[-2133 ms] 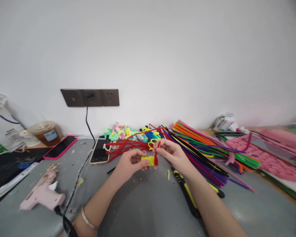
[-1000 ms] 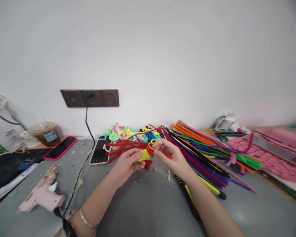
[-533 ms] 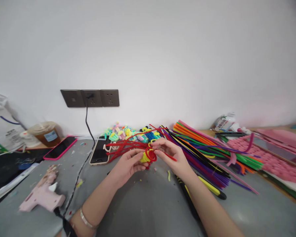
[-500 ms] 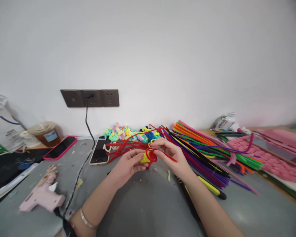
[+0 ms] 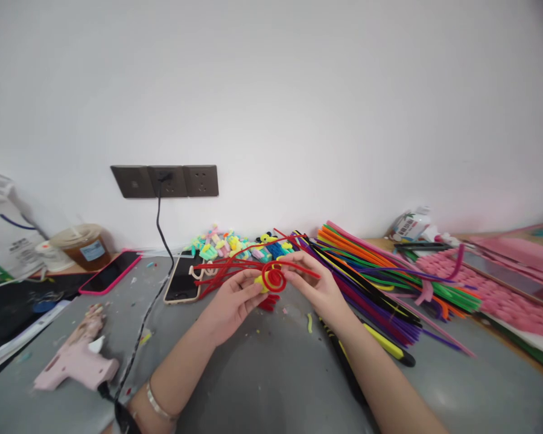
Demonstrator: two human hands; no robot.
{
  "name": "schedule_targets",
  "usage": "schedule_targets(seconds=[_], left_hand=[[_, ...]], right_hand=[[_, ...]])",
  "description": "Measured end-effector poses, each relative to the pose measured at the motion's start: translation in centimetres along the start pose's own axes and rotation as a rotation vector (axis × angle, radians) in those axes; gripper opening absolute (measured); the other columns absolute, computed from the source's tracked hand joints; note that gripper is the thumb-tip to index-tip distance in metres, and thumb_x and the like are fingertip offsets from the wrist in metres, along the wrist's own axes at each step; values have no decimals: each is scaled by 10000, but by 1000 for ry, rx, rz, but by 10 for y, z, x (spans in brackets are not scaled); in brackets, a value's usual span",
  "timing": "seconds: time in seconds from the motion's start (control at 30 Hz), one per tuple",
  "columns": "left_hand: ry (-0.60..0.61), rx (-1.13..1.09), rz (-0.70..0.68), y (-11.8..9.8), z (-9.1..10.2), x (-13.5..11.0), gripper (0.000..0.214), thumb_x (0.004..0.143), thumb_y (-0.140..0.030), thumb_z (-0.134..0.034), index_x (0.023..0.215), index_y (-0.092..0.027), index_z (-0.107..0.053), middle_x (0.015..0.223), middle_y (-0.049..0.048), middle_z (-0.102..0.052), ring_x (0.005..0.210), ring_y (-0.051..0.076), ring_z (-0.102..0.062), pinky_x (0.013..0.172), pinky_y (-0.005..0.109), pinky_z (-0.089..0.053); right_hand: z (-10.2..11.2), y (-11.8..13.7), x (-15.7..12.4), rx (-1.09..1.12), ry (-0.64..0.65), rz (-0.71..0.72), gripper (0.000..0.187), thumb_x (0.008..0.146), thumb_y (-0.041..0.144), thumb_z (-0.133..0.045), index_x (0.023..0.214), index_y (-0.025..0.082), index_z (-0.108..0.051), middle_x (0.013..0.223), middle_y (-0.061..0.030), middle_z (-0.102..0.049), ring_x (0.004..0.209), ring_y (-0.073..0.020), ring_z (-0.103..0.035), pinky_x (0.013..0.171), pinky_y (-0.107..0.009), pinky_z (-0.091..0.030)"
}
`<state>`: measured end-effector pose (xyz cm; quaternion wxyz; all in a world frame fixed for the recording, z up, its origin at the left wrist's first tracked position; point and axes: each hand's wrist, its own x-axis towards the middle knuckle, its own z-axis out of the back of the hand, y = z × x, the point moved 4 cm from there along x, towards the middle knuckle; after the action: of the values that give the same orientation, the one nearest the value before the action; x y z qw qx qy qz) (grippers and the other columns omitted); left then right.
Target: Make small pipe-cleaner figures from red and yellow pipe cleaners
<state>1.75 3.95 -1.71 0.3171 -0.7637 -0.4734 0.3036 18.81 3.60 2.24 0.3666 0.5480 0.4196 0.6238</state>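
My left hand [image 5: 232, 304] is closed on a small yellow pipe-cleaner piece [image 5: 259, 283] with a red pipe cleaner coiled into a flat spiral [image 5: 274, 278] on its end. My right hand [image 5: 317, 287] pinches the free tail of that red pipe cleaner, which runs off to the right. Both hands hover just above the grey table [image 5: 271, 380], in front of a bundle of loose red pipe cleaners [image 5: 221, 269].
A fan of multicoloured pipe cleaners [image 5: 380, 271] lies right. A pink glue gun [image 5: 75, 358] with black cord lies left, near two phones [image 5: 111, 271] [image 5: 181, 278] and a lidded drink cup [image 5: 85, 243]. Small finished pieces [image 5: 228, 242] sit by the wall. A yellow-black tool [image 5: 344, 355] lies under my right forearm.
The red pipe cleaner has been wound from a short wrap on the yellow piece into a wider flat spiral facing me. Both hands have stayed in the same spot.
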Motion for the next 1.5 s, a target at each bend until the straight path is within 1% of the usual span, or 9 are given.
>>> schedule_targets(seconds=[0.13, 0.27, 0.63, 0.77, 0.9, 1.0, 1.1, 1.3, 1.5], left_hand=[[28, -6, -32, -1, 1, 1, 261, 696, -123, -834, 914, -148, -692, 935, 23, -728, 867, 115, -700, 851, 212, -556], [41, -10, -41, -1, -2, 0, 256, 689, -125, -839, 899, -148, -694, 928, 15, -728, 870, 113, -696, 836, 205, -554], [34, 35, -64, -3, -5, -3, 273, 654, -159, -862, 872, -158, -697, 886, -2, -711, 846, 115, -685, 831, 214, -539], [-16, 62, -115, -6, -4, -3, 299, 613, -160, -883, 840, -160, -689, 846, -15, -704, 812, 98, -670, 788, 193, -535], [-56, 117, -175, -10, -5, -5, 308, 607, -203, -888, 830, -169, -679, 861, -19, -714, 785, 85, -654, 727, 166, -511], [-92, 154, -227, -12, -5, -6, 339, 576, -253, -903, 807, -170, -669, 900, -4, -729, 801, 106, -659, 730, 188, -507], [-114, 193, -299, -15, -4, -5, 347, 573, -278, -902, 789, -171, -653, 975, 22, -738, 877, 146, -676, 788, 229, -512], [-58, 247, -391, -13, -1, -2, 272, 656, -260, -851, 807, -174, -642, 1079, 60, -728, 970, 185, -689, 864, 284, -515], [-58, 322, -456, -15, -1, -4, 235, 679, -252, -825, 810, -180, -644, 1091, 76, -726, 953, 199, -696, 852, 312, -530]], right_hand=[[-2, -3, 1, 43, -4, -21, 266, 810, 448, -724, 846, 209, -611, 775, -4, -597, 700, -158, -578, 647, -259, -481], [-1, -4, 1, 43, -20, -33, 281, 784, 451, -744, 799, 202, -615, 773, -9, -594, 710, -166, -575, 651, -268, -481], [-1, -6, -1, 14, -10, -44, 291, 784, 475, -730, 803, 201, -633, 781, -21, -615, 692, -169, -578, 614, -267, -479], [-2, -2, 0, -44, 9, 23, 256, 841, 442, -685, 786, 192, -666, 758, -26, -606, 693, -169, -562, 623, -274, -466], [-1, 4, 0, -130, -6, 118, 221, 858, 406, -675, 802, 193, -695, 790, -45, -630, 766, -195, -580, 686, -301, -473], [-2, 5, -1, -151, 3, 144, 197, 837, 395, -702, 843, 199, -698, 793, -47, -640, 767, -205, -595, 688, -313, -478], [-3, 4, -1, -162, 14, 160, 168, 804, 346, -743, 879, 205, -690, 796, -40, -632, 742, -196, -596, 672, -309, -481], [-1, 3, 1, -204, -9, 184, 164, 773, 313, -769, 865, 199, -696, 857, -59, -663, 833, -220, -618, 753, -341, -501], [-1, 0, 1, -164, -18, 148, 154, 760, 290, -774, 860, 195, -703, 833, -51, -687, 774, -204, -642, 737, -332, -522]])
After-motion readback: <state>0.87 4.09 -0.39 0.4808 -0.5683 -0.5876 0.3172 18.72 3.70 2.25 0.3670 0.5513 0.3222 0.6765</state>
